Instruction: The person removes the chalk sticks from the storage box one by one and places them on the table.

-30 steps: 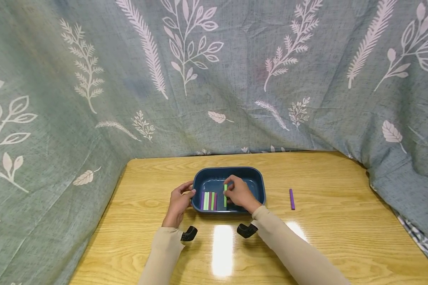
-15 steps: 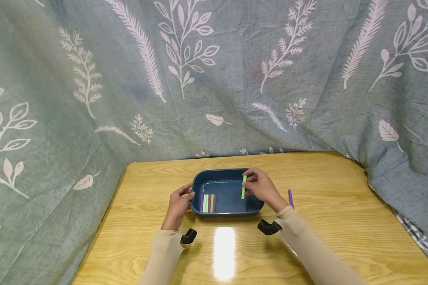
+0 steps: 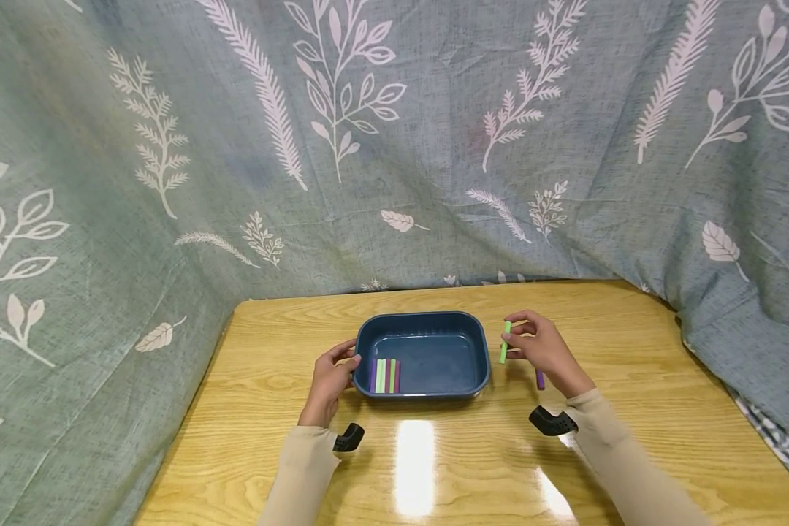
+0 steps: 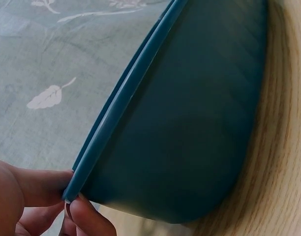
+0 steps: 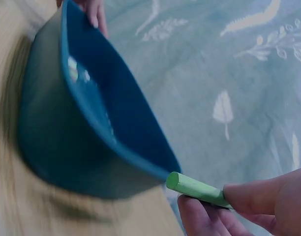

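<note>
A dark blue basin stands on the table, its left end gripped at the rim by my left hand. In the left wrist view, thumb and fingers pinch the basin's rim. Inside, at the left, several chalk sticks in purple, pale green, green and maroon lie side by side. Just right of the basin, my right hand holds a green chalk stick above the table; the right wrist view shows the green chalk between thumb and fingers. A purple chalk stick lies below that hand, partly hidden by it.
The wooden table reaches back to a patterned grey-green curtain, which also hangs along the left and right sides. Black wrist mounts stick out below both hands.
My right hand has lifted the green chalk stick from inside the basin and carried it right, past the basin's right rim. The left hand keeps its grip on the basin.
</note>
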`<state>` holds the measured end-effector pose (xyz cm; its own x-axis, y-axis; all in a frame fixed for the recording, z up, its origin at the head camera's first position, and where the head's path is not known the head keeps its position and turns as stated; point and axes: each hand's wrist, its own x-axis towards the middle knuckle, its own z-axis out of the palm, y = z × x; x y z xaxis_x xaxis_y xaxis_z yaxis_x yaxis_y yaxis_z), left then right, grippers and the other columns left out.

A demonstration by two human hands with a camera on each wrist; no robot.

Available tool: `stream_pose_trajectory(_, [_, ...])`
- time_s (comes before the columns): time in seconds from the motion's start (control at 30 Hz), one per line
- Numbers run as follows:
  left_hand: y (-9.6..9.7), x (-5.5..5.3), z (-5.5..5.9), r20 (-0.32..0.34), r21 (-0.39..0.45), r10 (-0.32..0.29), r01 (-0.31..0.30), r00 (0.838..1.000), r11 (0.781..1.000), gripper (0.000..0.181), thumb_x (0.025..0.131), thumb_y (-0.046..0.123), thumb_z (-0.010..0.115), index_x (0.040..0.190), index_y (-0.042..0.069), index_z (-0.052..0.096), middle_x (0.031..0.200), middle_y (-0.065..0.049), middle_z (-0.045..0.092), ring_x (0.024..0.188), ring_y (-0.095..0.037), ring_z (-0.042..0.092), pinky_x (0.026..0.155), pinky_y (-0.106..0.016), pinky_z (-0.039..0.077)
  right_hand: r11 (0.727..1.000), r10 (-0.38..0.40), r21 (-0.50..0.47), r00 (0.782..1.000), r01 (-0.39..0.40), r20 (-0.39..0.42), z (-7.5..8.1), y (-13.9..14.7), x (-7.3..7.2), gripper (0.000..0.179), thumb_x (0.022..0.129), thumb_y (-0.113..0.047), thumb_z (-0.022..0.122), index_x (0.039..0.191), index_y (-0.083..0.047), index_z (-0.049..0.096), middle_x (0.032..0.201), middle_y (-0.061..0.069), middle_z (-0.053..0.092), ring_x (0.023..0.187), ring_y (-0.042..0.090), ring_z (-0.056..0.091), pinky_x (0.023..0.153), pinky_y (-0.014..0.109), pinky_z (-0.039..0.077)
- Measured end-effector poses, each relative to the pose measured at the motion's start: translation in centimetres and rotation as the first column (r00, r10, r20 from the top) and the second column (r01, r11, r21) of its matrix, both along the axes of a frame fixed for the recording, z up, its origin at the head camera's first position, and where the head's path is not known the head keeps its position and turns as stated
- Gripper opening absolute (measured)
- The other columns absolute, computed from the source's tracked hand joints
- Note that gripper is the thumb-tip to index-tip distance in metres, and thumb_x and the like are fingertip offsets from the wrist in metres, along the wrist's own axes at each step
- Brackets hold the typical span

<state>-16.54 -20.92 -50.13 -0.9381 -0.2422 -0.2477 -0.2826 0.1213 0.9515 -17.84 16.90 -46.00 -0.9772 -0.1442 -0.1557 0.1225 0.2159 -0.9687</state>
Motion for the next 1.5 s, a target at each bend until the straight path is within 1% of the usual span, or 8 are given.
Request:
stream_pose_trajectory(0.1, [0.1,0.0,-0.1,-0.001,-0.005,0.001,-0.001,1.000,1.000,0.036,0.104,0.001,0.062,0.140,-0.001,0.065,0.120,-0.017,0.058,0.070,-0.013,0.055,0.056,-0.023,0.049,0.999,-0.003,0.038,1.000,0.003,0.003,-0.5,1.6,0.4,0.042,0.108,-0.002,0.058,0.146,0.010,0.046,0.116,0.019,0.057,0.088,0.016,0.068,0.085,0.043,0.063])
stream_pose_trajectory(0.3, [0.2,0.1,-0.2,0.009,-0.002,0.000,0.000,1.000,1.000,0.036,0.104,0.001,0.063,0.140,-0.001,0.065,0.120,-0.017,0.059,0.068,-0.013,0.055,0.056,-0.023,0.049,0.992,-0.022,0.123,1.000,0.022,-0.001,-1.8,4.3,1.0,0.044,0.108,-0.004,0.059,0.147,0.011,0.045,0.121,0.023,0.059,0.090,0.021,0.067,0.079,0.039,0.062])
stream_pose_trajectory(0.53, [0.3,0.1,-0.1,0.012,0.000,-0.005,0.005,1.000,1.000,0.036,0.104,0.001,0.063,0.140,0.000,0.065,0.121,-0.017,0.058,0.064,-0.013,0.055,0.055,-0.022,0.049,0.990,-0.052,0.133,0.998,0.047,0.033,-3.2,6.1,1.2,0.044,0.108,-0.001,0.058,0.148,0.012,0.044,0.118,0.022,0.057,0.084,0.018,0.068,0.075,0.035,0.062])
stream_pose_trajectory(0.67, [0.3,0.0,-0.1,0.009,-0.002,-0.006,0.006,1.000,1.000,0.036,0.104,0.001,0.062,0.141,0.000,0.065,0.122,-0.018,0.058,0.065,-0.013,0.055,0.055,-0.022,0.049,0.983,-0.064,0.172,0.998,0.059,0.024,-3.9,6.8,1.2,0.043,0.107,-0.001,0.058,0.146,0.013,0.045,0.116,0.022,0.059,0.083,0.017,0.068,0.073,0.033,0.062])
stream_pose_trajectory(0.8, [0.2,0.1,0.0,0.001,-0.009,-0.004,0.004,1.000,1.000,0.036,0.104,0.001,0.062,0.140,-0.001,0.065,0.121,-0.018,0.059,0.066,-0.013,0.054,0.055,-0.023,0.048,0.976,-0.069,0.209,0.998,0.065,0.009,-4.4,7.3,1.2,0.042,0.107,-0.001,0.059,0.144,0.014,0.047,0.115,0.024,0.063,0.082,0.016,0.067,0.069,0.031,0.061])
stream_pose_trajectory(1.03, [0.1,0.1,-0.1,0.001,-0.006,-0.003,0.003,1.000,1.000,0.036,0.104,0.001,0.062,0.140,-0.001,0.065,0.120,-0.017,0.059,0.065,-0.012,0.054,0.055,-0.023,0.048,0.974,-0.060,0.221,0.998,0.052,0.030,-5.1,7.6,1.3,0.039,0.106,0.002,0.059,0.141,0.015,0.049,0.106,0.020,0.063,0.080,0.016,0.065,0.068,0.031,0.061])
stream_pose_trajectory(1.27, [0.1,0.0,0.0,0.007,0.000,-0.003,0.003,1.000,1.000,0.036,0.104,0.001,0.062,0.141,0.000,0.065,0.120,-0.017,0.058,0.068,-0.012,0.055,0.056,-0.024,0.049,0.960,-0.039,0.277,0.999,0.044,-0.023,-5.2,7.3,1.1,0.036,0.104,0.004,0.062,0.136,0.016,0.054,0.105,0.026,0.065,0.079,0.017,0.066,0.066,0.031,0.061])
stream_pose_trajectory(1.5, [0.2,0.0,0.3,0.012,0.001,-0.003,0.003,1.000,1.000,0.037,0.105,0.002,0.061,0.142,0.000,0.064,0.123,-0.017,0.056,0.071,-0.013,0.054,0.057,-0.024,0.049,0.957,-0.025,0.288,1.000,0.028,-0.015,-5.1,7.1,1.0,0.036,0.104,0.003,0.062,0.137,0.016,0.053,0.107,0.024,0.063,0.079,0.019,0.065,0.067,0.032,0.060])
